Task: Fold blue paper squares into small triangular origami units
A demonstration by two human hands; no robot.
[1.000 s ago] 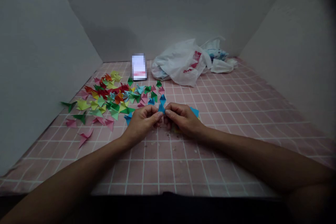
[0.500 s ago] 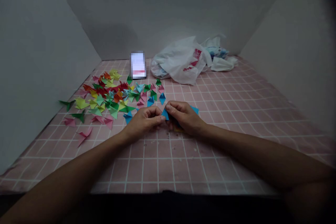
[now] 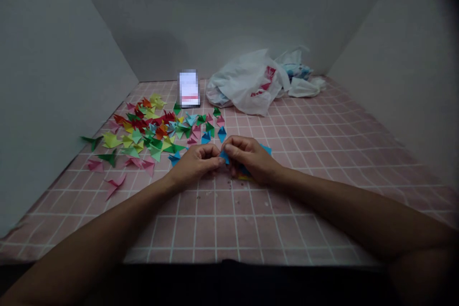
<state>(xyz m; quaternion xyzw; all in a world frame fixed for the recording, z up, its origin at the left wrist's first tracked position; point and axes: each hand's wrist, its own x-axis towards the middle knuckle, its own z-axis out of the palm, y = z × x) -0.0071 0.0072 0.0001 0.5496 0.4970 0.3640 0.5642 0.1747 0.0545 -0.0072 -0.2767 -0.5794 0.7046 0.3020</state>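
Note:
Between my two hands is a small folded piece of blue paper [image 3: 224, 157], mostly covered by the fingers. My left hand [image 3: 196, 161] pinches its lower left side with thumb and forefinger. From the other side my right hand [image 3: 250, 157] grips it, the thumb lying over its top. Under and behind the right hand, a stack of blue and yellow paper sheets [image 3: 266, 149] shows at its edges. Several blue folded paper pieces lie close by, one [image 3: 222, 134] just beyond my fingers and another [image 3: 174, 158] beside my left hand.
Many colourful origami pieces [image 3: 154, 129] spread over the left of the pink checked tablecloth [image 3: 215, 234]. A phone with a lit screen [image 3: 189, 88] stands at the back. To its right lie a white plastic bag [image 3: 247, 81] and a patterned pack [image 3: 299, 71]. Walls enclose three sides.
My fingers have shifted slightly on the blue paper, the right fingertips reaching a little further left over it, so less of it shows. Everything else lies as before.

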